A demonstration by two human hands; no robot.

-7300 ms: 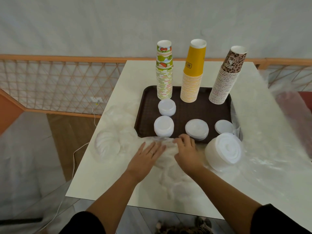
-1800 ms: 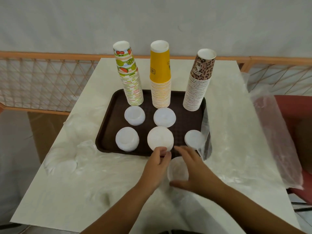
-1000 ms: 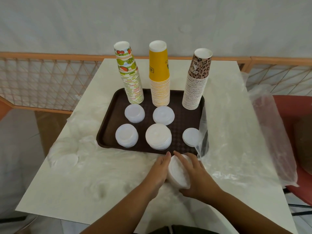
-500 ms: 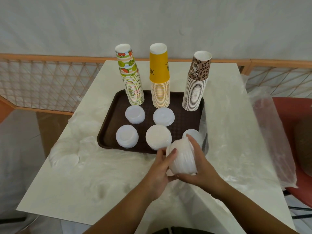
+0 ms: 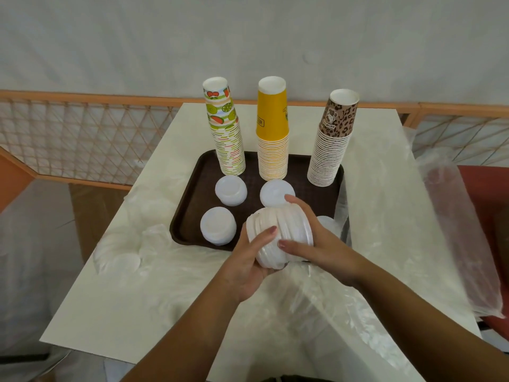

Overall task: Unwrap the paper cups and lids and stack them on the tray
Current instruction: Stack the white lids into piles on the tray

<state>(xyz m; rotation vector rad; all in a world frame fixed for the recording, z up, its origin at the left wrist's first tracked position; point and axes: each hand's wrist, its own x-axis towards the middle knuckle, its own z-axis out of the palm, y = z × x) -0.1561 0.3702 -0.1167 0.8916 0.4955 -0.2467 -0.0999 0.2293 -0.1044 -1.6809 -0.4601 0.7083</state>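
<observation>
Held stack: a bundle of white lids (image 5: 279, 234) lies tipped on its side in both hands, lifted above the near edge of the tray — roughly the middle of the view.
Left hand (image 5: 248, 264): cups the bundle from below at its 7 o'clock side, thumb curled up over the front of the lids.
Right hand (image 5: 319, 244): wraps the bundle from 3 o'clock, fingers curled over the top and thumb pressed along the underside.
Tray (image 5: 190, 202): dark brown, on the white table (image 5: 176, 128), just beyond the hands at 12 o'clock.
Fruit-print cups (image 5: 227, 133): tall stack at the tray's far left, about 11 o'clock from the hands, leaning slightly.
Yellow cups (image 5: 272, 130): upright stack at the far middle, 12 o'clock.
Leopard-print cups (image 5: 332, 142): stack at the far right corner, 1 o'clock, tilted to the right.
Lid piles on the tray: one (image 5: 230, 190) in front of the fruit-print cups, one (image 5: 218, 226) nearer at the tray's front left, one (image 5: 272, 193) in front of the yellow cups and partly behind the right fingers, and another (image 5: 326, 224) mostly hidden behind the right hand.
Clear plastic wrap (image 5: 385, 216): crumpled sheets spread over the table at 3 and 6 o'clock.
Wrapped lids (image 5: 121, 260): still inside plastic at 9 o'clock, left of the tray — apart from it.
Railing (image 5: 82, 139): orange lattice behind the table.
</observation>
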